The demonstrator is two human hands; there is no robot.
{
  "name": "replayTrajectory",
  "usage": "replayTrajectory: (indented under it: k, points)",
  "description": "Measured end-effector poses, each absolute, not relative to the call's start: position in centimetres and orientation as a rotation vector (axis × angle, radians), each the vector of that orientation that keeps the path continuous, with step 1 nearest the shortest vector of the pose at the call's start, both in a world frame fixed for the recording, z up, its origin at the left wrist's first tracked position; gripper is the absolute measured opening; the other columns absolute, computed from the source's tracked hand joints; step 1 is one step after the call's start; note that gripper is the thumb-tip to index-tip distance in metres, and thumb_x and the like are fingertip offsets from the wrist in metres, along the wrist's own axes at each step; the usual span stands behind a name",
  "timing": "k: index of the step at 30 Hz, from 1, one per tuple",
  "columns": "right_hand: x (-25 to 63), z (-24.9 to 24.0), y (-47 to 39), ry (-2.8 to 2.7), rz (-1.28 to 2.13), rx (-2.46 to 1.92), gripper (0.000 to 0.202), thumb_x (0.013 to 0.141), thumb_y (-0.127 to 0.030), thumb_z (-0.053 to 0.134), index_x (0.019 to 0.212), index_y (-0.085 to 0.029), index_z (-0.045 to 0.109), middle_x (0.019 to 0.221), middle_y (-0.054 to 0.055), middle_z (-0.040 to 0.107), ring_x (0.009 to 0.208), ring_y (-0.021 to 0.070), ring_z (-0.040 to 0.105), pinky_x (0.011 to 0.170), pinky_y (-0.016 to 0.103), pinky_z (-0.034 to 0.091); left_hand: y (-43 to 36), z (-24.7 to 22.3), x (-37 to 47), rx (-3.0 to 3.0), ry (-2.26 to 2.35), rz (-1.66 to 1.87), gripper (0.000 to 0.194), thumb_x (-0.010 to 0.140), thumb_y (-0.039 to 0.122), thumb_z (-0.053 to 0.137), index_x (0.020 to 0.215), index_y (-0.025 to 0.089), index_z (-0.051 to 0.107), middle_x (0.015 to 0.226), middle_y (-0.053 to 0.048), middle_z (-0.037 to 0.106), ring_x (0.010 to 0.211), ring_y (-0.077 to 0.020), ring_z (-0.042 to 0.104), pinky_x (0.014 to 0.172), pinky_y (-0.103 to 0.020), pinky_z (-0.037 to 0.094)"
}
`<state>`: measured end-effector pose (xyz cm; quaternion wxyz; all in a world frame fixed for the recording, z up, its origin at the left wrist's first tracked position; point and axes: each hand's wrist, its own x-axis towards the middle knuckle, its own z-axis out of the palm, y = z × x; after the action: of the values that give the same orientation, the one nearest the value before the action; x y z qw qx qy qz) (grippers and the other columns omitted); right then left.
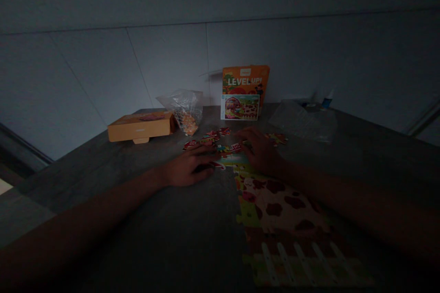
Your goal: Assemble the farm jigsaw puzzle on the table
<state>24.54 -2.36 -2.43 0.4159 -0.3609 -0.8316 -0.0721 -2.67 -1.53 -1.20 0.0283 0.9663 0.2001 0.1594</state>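
Left hand [190, 165]: at 9 (clock centred btwn the hands, 12 = wall), palm down, fingers loosely spread, tips over the pcs; nothing seen gripped.
Right hand [261, 151]: at 3, fingers bent over pcs; can't tell if it holds one (v. dim).
Cow section [292, 206]: at 5 on the desk [165, 233], cow + white fence joined; looks like the bulk of what's done.
Upper strip [231, 160]: btwn the hands, at the cow section's far edge; fully locked or not, unclear.
Loose pcs [210, 137]: 11 to 12, plus some at 2; apparently left to join, barn side incl.
Picture card [240, 107]: 12, upright before the orange pack [245, 73].
Box [140, 128]: 10.
Clear bag [187, 105]: 11, orange contents.
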Motion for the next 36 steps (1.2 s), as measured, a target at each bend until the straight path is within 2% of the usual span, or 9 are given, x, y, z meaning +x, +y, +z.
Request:
replayTrajectory:
  k: [5,11,17,22,31,36]
  points:
    - [24.7,-2.8,-1.9,-2.125,-0.006,-1.055,0.038,0.084,-0.007,0.051,0.121,-0.019,0.056,0.099,0.009,0.067,0.09,0.0244,0.064,0.084,0.041,0.052,-1.7,-0.9,-2.6,2.984,0.591,0.465,0.05,0.096,0.027,0.052,0.145,0.023,0.044,0.148,-0.011,0.046,0.141,-0.0283,0.037,0.114,-0.051,0.035]
    - [25.1,-2.6,-1.6,-1.986,-0.159,-1.075,0.015,0.092,-0.018,0.056,0.1,-0.023,0.068,0.099,0.009,0.072,0.094,0.0258,0.065,0.083,0.042,0.054,-1.8,-0.7,-2.6,2.989,0.555,0.465,0.049,0.097,0.026,0.05,0.146,0.024,0.042,0.15,-0.011,0.043,0.141,-0.0273,0.036,0.113,-0.05,0.036]
    - [24.6,-2.4,-2.2,-2.154,-0.094,-0.79,0.028,0.096,-0.02,0.05,0.12,-0.018,0.064,0.113,0.011,0.071,0.101,0.0243,0.068,0.086,0.041,0.055,-1.6,-1.0,-2.7,3.016,0.508,0.484,0.042,0.096,0.025,0.052,0.138,0.024,0.051,0.147,-0.009,0.047,0.139,-0.0269,0.039,0.117,-0.051,0.031]
    - [24.6,-2.6,-2.2,-2.262,-0.073,-0.815,0.04,0.092,-0.02,0.053,0.132,-0.017,0.056,0.121,0.015,0.066,0.11,0.0267,0.063,0.093,0.044,0.052,-1.7,-0.7,-2.6,3.032,0.508,0.433,0.037,0.097,0.025,0.05,0.134,0.024,0.056,0.148,-0.008,0.047,0.142,-0.0264,0.035,0.117,-0.05,0.031]
    - [24.7,-2.2,-2.8,-2.342,-0.037,-0.771,0.053,0.089,-0.016,0.052,0.142,-0.02,0.046,0.129,0.015,0.06,0.119,0.0285,0.056,0.099,0.05,0.048,-1.8,-0.8,-2.6,2.979,0.547,0.423,0.053,0.098,0.026,0.049,0.149,0.024,0.035,0.149,-0.009,0.046,0.138,-0.0259,0.042,0.115,-0.048,0.035]
    - [24.7,-2.4,-2.8,-2.374,0.013,-0.73,0.06,0.085,-0.01,0.05,0.144,-0.022,0.042,0.132,0.013,0.058,0.12,0.0261,0.056,0.1,0.047,0.048,-1.8,-0.6,-2.4,2.982,0.491,0.443,0.05,0.098,0.024,0.048,0.147,0.023,0.038,0.146,-0.01,0.049,0.137,-0.0259,0.044,0.113,-0.047,0.039]
